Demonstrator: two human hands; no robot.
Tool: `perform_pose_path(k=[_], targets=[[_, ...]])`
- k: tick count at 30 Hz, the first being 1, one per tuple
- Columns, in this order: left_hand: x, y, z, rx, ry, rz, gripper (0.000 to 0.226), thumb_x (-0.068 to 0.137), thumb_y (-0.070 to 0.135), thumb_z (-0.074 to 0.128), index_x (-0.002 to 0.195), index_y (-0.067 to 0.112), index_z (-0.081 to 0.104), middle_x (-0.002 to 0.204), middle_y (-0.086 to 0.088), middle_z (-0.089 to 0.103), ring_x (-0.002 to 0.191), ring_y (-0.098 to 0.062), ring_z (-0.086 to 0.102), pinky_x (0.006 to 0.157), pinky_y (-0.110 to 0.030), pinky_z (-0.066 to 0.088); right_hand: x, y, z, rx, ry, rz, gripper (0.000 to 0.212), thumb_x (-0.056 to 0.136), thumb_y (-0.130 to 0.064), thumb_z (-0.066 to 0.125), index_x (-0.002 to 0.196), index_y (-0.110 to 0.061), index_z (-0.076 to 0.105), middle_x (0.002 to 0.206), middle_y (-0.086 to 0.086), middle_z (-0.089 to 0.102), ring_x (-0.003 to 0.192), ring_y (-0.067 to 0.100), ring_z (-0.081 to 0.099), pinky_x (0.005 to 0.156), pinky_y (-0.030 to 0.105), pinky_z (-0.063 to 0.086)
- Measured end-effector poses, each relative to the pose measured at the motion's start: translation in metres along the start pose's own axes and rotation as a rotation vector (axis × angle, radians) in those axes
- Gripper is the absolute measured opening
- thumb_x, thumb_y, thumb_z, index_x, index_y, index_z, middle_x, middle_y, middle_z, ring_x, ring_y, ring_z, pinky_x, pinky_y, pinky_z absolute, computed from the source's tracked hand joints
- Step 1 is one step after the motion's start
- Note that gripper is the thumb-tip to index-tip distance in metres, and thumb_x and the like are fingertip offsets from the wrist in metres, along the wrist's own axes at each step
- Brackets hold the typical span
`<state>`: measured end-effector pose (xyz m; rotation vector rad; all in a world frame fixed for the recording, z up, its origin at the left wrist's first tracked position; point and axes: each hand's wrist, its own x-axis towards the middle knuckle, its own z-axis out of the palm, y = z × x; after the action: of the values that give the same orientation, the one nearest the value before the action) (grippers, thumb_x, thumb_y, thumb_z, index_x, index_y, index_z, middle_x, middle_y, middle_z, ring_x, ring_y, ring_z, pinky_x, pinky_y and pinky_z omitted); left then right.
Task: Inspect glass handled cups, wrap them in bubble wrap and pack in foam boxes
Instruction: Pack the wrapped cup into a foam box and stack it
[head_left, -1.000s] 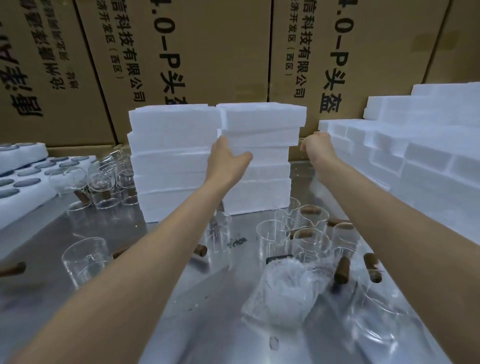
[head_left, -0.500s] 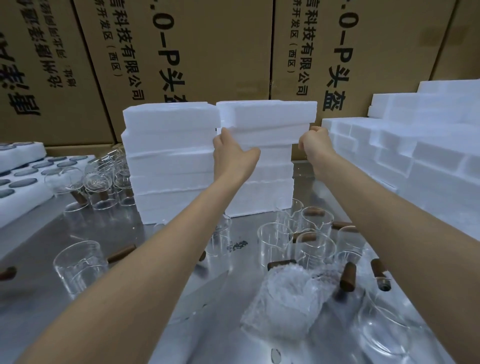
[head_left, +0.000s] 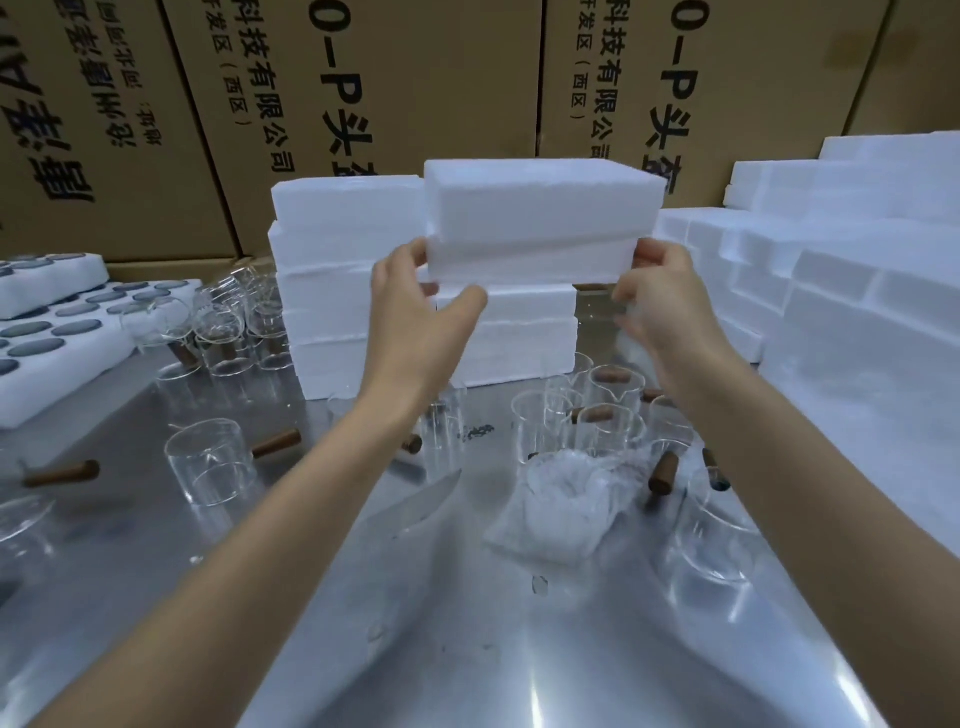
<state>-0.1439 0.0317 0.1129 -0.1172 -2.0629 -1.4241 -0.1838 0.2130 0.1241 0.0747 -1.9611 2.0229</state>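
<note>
— So, how far is the packing now?

— I judge it is at the start of one packing round. One wrapped cup (head_left: 563, 506) lies in bubble wrap near the middle of the surface (head_left: 467, 649), toward the near right. Many bare glass cups (head_left: 210, 465) stand around it, not yet wrapped. More foam boxes (head_left: 353, 280) are stacked at the far edge.

— And the hands?

— The left hand (head_left: 415, 312) pinches the left end of a foam box (head_left: 540, 223), thumb below and fingers behind it. The right hand (head_left: 660, 296) grips the right end with curled fingers. The box is in the air, above its stack.

— What differs from half a second ago?

— Then the box sat on the stack and the hands only touched its ends. Now it is lifted and nearer to the person.
</note>
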Motion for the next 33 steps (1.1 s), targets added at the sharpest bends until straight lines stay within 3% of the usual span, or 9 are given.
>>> perform_pose_path(k=[4,9,13,16,20,24,28,30,33], targets=[[-0.043,-0.017,-0.037,0.039,0.037,-0.082,0.049,0.082,0.031,0.067,0.123,0.023,0.042,0.126,0.005,0.047,0.105,-0.007,0.054,0.054,-0.008,0.042,-0.049,0.017,0.005,-0.119,-0.104,0.001,0.046,0.08,0.001,0.044,0.12,-0.023,0.043,0.112,-0.009,0.057,0.091,0.01,0.055,0.065,0.028,0.046],[-0.091,-0.033,-0.08,0.032,0.053,-0.186,0.048,0.07,0.035,0.071,0.109,0.021,0.047,0.108,0.004,0.059,0.075,0.011,0.056,0.059,-0.012,0.04,-0.087,0.039,0.008,-0.301,-0.24,-0.074,0.03,0.082,-0.005,0.048,0.099,-0.029,0.051,0.112,-0.01,0.064,0.098,0.007,0.058,0.078,0.026,0.045],[-0.123,-0.042,-0.102,0.069,0.001,-0.252,0.051,0.065,0.033,0.073,0.106,0.015,0.048,0.099,0.009,0.059,0.066,0.014,0.057,0.053,-0.006,0.04,-0.102,0.049,0.01,-0.46,-0.317,-0.084,0.026,0.078,-0.007,0.048,0.082,-0.032,0.055,0.101,-0.014,0.069,0.088,0.005,0.061,0.069,0.025,0.043],[-0.139,-0.052,-0.113,0.135,-0.015,-0.3,0.046,0.067,0.027,0.082,0.099,0.02,0.048,0.096,0.009,0.059,0.074,0.002,0.06,0.056,-0.015,0.043,-0.109,0.054,0.013,-0.592,-0.351,-0.084,0.032,0.076,-0.002,0.045,0.085,-0.031,0.056,0.098,-0.014,0.068,0.104,0.011,0.06,0.087,0.033,0.047],[-0.145,-0.067,-0.119,0.249,-0.035,-0.313,0.032,0.078,0.018,0.076,0.092,0.025,0.047,0.096,0.009,0.059,0.081,-0.008,0.062,0.059,-0.021,0.041,-0.115,0.058,0.015,-0.761,-0.367,-0.176,0.036,0.08,-0.002,0.042,0.101,-0.023,0.062,0.109,-0.008,0.068,0.111,0.017,0.056,0.096,0.037,0.043],[-0.147,-0.072,-0.12,0.348,-0.085,-0.294,0.035,0.076,0.024,0.078,0.089,0.027,0.045,0.095,0.01,0.058,0.081,-0.007,0.059,0.065,-0.027,0.044,-0.115,0.06,0.015,-0.873,-0.399,-0.259,0.034,0.084,-0.006,0.039,0.107,-0.018,0.06,0.111,-0.006,0.065,0.109,0.02,0.054,0.094,0.039,0.041],[-0.145,-0.074,-0.122,0.42,-0.121,-0.279,0.038,0.071,0.038,0.079,0.089,0.029,0.047,0.094,0.014,0.058,0.078,-0.001,0.055,0.06,-0.022,0.039,-0.114,0.062,0.009,-0.932,-0.42,-0.306,0.031,0.087,-0.01,0.037,0.108,-0.019,0.057,0.111,-0.004,0.064,0.105,0.019,0.054,0.089,0.039,0.044],[-0.138,-0.075,-0.128,0.458,-0.194,-0.304,0.052,0.062,0.058,0.077,0.093,0.028,0.05,0.1,0.012,0.055,0.087,-0.007,0.054,0.066,-0.025,0.04,-0.114,0.063,0.004,-0.905,-0.429,-0.313,0.029,0.088,-0.014,0.038,0.11,-0.021,0.056,0.113,-0.008,0.063,0.107,0.015,0.053,0.087,0.035,0.043],[-0.123,-0.072,-0.138,0.527,-0.301,-0.364,0.107,0.033,0.086,0.069,0.112,0.022,0.036,0.119,0.005,0.037,0.113,-0.015,0.043,0.096,-0.037,0.04,-0.115,0.066,-0.004,-0.911,-0.417,-0.347,0.027,0.09,-0.028,0.044,0.116,-0.026,0.053,0.12,-0.01,0.059,0.112,0.01,0.049,0.083,0.028,0.036]])
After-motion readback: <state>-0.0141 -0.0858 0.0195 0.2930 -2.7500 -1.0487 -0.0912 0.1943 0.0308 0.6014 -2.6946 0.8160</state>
